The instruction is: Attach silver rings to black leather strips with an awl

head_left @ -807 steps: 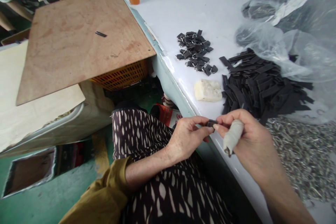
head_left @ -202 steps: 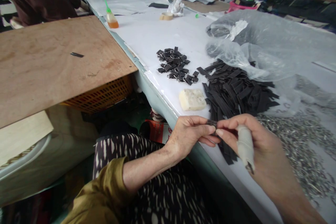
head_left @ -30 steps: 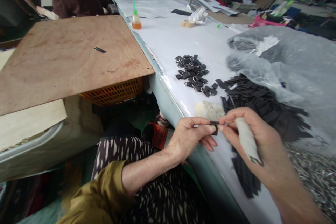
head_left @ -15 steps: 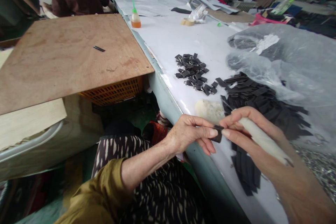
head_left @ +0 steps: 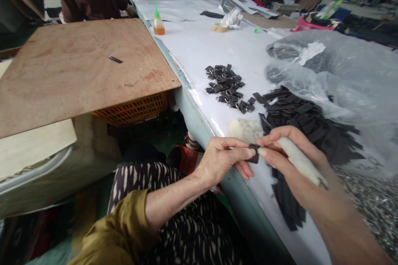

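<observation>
Just past the table's near edge, my left hand pinches a short black strip between thumb and fingers. My right hand meets it there, its thumb and fingertip closed at the strip's right end. A tool with a thick white handle lies across the right palm; its working end is hidden by the fingers. Behind the hands rests a pale, rough-surfaced block. Black strips are heaped beyond the right hand, and more strips lie below it. Farther off sits a pile of black loops with metal rings.
Many small metal rings lie at right, beside a clear plastic bag. A bottle of orange liquid and a tape roll stand farther back. A plywood board adjoins at left. Other people sit at the far end.
The view has shifted slightly. Both hands stay together at the black strip, with the white-handled tool still in the right hand; the piles look the same.
</observation>
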`<action>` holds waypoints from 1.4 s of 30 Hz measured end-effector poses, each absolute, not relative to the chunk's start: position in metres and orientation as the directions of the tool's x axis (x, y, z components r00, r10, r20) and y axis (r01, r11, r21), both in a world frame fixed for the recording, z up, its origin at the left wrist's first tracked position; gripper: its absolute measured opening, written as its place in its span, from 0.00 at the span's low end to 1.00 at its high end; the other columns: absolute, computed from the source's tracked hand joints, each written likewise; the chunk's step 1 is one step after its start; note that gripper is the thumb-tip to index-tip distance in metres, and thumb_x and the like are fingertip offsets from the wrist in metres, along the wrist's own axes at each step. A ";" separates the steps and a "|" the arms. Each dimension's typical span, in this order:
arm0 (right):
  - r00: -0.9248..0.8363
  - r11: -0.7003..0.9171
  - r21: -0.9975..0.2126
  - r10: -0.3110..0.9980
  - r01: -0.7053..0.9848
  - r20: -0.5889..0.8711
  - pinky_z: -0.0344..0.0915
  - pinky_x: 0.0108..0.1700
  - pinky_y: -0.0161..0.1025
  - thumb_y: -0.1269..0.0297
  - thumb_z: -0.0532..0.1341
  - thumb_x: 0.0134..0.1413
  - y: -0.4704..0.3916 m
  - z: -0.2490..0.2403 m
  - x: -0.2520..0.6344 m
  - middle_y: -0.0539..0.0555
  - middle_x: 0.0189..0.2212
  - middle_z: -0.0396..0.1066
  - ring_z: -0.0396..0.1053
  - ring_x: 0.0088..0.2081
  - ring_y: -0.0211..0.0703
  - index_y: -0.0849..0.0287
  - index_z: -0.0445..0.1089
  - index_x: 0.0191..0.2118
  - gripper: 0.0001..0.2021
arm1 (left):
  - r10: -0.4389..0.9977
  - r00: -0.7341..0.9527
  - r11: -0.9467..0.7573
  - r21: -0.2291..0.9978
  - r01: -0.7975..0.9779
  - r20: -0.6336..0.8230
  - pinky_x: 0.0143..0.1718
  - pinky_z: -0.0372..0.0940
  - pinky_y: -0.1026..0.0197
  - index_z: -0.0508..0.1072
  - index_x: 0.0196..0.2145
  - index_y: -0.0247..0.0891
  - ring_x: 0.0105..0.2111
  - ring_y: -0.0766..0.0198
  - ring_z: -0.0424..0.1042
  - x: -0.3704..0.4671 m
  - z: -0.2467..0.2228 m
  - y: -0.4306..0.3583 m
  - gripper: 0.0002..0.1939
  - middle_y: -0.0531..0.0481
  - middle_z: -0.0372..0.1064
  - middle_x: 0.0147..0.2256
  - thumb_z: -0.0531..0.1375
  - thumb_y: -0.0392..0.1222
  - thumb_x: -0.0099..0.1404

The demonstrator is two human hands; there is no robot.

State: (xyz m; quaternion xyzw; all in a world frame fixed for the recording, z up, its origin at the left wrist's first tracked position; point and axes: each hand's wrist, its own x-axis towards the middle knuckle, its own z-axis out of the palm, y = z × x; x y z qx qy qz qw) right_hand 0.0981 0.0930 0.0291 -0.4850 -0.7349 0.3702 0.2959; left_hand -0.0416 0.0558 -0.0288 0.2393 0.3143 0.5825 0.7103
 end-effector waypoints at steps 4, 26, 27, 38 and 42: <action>-0.336 0.362 -0.740 0.922 0.567 0.193 0.65 0.29 0.34 0.58 0.60 0.52 0.081 0.029 0.091 0.51 0.36 0.71 0.70 0.33 0.40 0.53 0.61 0.37 0.09 | 0.981 -0.046 0.107 0.727 -0.678 -0.187 0.22 0.65 0.66 0.73 0.26 0.30 0.16 0.67 0.68 -0.035 -0.024 0.052 0.09 0.48 0.70 0.16 0.63 0.41 0.55; -0.304 0.545 -0.595 0.834 0.591 0.461 0.62 0.21 0.30 0.64 0.58 0.55 0.065 0.015 0.081 0.48 0.26 0.68 0.66 0.22 0.34 0.54 0.62 0.33 0.03 | 0.963 -0.255 -0.100 0.764 -0.638 -0.086 0.25 0.67 0.66 0.76 0.25 0.31 0.21 0.69 0.70 -0.022 -0.019 0.048 0.05 0.50 0.68 0.26 0.64 0.36 0.55; -0.295 0.538 -0.596 0.837 0.597 0.460 0.62 0.21 0.30 0.64 0.58 0.54 0.067 0.016 0.082 0.48 0.27 0.68 0.66 0.23 0.35 0.53 0.62 0.32 0.03 | 0.965 -0.257 -0.116 0.786 -0.607 -0.056 0.25 0.67 0.65 0.76 0.25 0.31 0.21 0.69 0.70 -0.023 -0.019 0.048 0.05 0.50 0.68 0.28 0.64 0.37 0.55; -0.437 0.375 -0.790 0.886 0.485 0.153 0.64 0.25 0.31 0.60 0.62 0.51 0.093 0.031 0.108 0.48 0.28 0.70 0.69 0.27 0.36 0.54 0.62 0.34 0.08 | 0.985 0.031 0.159 0.803 -0.574 -0.173 0.14 0.56 0.70 0.72 0.27 0.31 0.13 0.73 0.61 -0.043 -0.018 0.052 0.15 0.54 0.64 0.14 0.68 0.46 0.48; -0.440 0.314 -0.831 0.893 0.459 0.094 0.65 0.28 0.34 0.59 0.64 0.49 0.096 0.024 0.112 0.51 0.34 0.71 0.70 0.33 0.41 0.54 0.63 0.35 0.10 | 0.985 0.026 0.153 0.794 -0.589 -0.170 0.13 0.56 0.71 0.72 0.25 0.31 0.12 0.73 0.60 -0.044 -0.018 0.052 0.15 0.55 0.64 0.13 0.69 0.45 0.47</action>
